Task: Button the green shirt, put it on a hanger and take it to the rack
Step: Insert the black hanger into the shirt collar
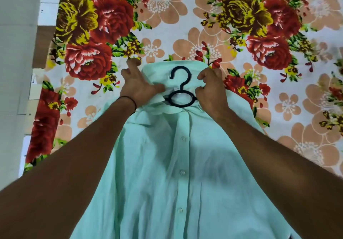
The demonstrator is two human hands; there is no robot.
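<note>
Head view shows the green shirt lying buttoned on the flowered bed sheet, running to its near edge, with a black hanger at the neck, while the left hand and right hand both pinch the collar.
</note>
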